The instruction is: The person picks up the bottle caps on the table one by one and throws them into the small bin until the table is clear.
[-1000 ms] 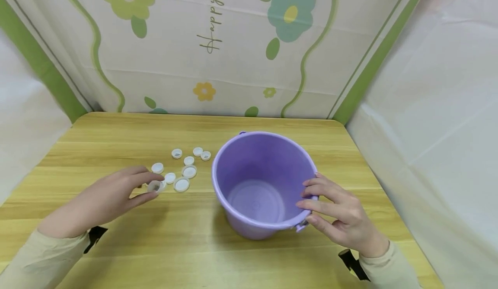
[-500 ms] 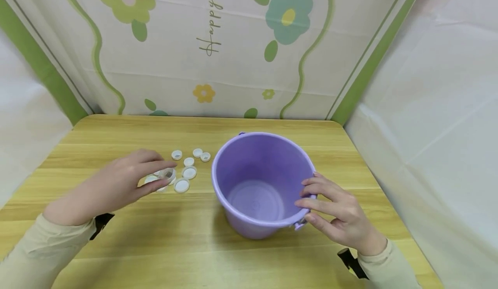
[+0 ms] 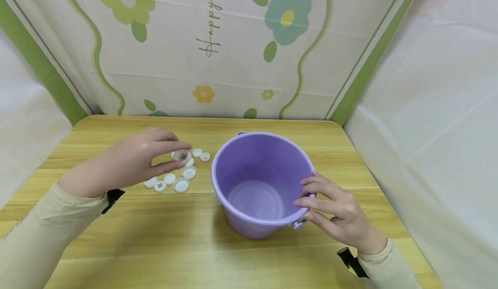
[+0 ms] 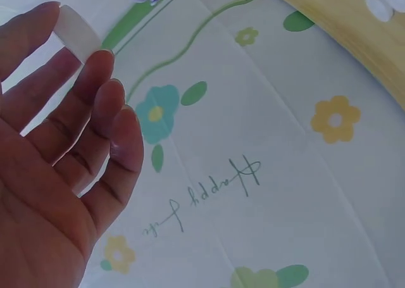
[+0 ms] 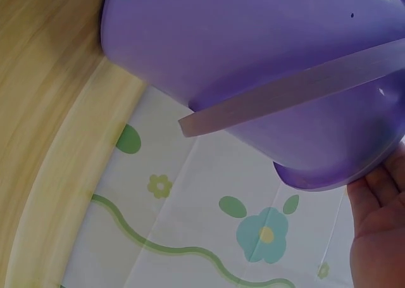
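Between the thumb and fingers of my left hand (image 3: 134,161) is a round translucent plastic cap (image 3: 181,156), pinched and held above the table. The same white cap (image 4: 77,33) shows edge-on at the fingertips in the left wrist view. Several small round white caps lie beneath and around that hand, among them a larger cap (image 3: 181,185) and a pair (image 3: 201,155) close together. A purple bucket (image 3: 249,229) stands upright, with nothing seen inside. My right hand (image 3: 340,211) grips its right rim, fingers inside and thumb outside.
The wooden table (image 3: 155,245) carries the caps to the left of the bucket. A purple handle (image 5: 291,93) hangs along the bucket's outer side. A flower-printed cloth (image 3: 167,59) rises behind the table, and white cloth (image 3: 435,129) hangs at the right.
My left hand has lifted the translucent cap and carried it right and away from me, over the other caps. The right hand stays on the bucket rim.
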Available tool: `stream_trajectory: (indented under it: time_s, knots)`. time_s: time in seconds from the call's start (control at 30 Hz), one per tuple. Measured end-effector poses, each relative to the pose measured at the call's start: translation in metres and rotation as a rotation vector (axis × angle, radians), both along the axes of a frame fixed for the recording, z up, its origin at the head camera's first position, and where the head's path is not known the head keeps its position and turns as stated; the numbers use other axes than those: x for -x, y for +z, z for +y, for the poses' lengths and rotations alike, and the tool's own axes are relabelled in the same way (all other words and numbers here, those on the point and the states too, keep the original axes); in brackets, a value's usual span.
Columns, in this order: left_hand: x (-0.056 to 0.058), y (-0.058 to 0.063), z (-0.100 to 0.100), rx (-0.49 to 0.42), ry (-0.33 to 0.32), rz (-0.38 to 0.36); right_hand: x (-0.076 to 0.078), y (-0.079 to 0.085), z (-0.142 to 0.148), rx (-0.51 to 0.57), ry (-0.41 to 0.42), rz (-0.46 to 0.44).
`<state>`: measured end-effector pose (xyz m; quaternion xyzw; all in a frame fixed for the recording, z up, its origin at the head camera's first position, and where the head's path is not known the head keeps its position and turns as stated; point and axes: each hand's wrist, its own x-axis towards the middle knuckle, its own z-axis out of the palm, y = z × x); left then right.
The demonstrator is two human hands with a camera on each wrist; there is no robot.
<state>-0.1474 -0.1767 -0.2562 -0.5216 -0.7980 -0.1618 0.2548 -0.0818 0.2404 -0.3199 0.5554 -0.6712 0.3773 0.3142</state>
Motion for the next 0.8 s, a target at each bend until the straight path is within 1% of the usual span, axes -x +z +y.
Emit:
stream_trajectory:
  time_s: [0.1, 0.23, 0.33, 0.43, 0.6, 0.8]
  knots:
    - [0.007, 0.010, 0.007, 0.015, -0.006, 0.000, 0.002, -0.003, 0.002, -0.002, 0.011, -0.012]
    - [0.016, 0.024, 0.016, 0.059, 0.004, -0.036, 0.003, -0.005, 0.003, -0.005, 0.012, -0.016]
    - [0.021, 0.035, 0.024, 0.101, 0.026, -0.073, 0.003, -0.005, 0.003, -0.003, 0.014, -0.019]
    - [0.026, 0.044, 0.034, 0.148, 0.056, -0.091, 0.002, -0.003, 0.002, 0.001, 0.013, -0.018]
    - [0.034, 0.055, 0.051, 0.224, 0.093, -0.112, 0.000, 0.002, -0.001, 0.003, 0.010, -0.023]
    - [0.042, 0.065, 0.074, 0.339, 0.102, -0.172, -0.002, 0.005, -0.002, 0.015, 0.016, -0.024]
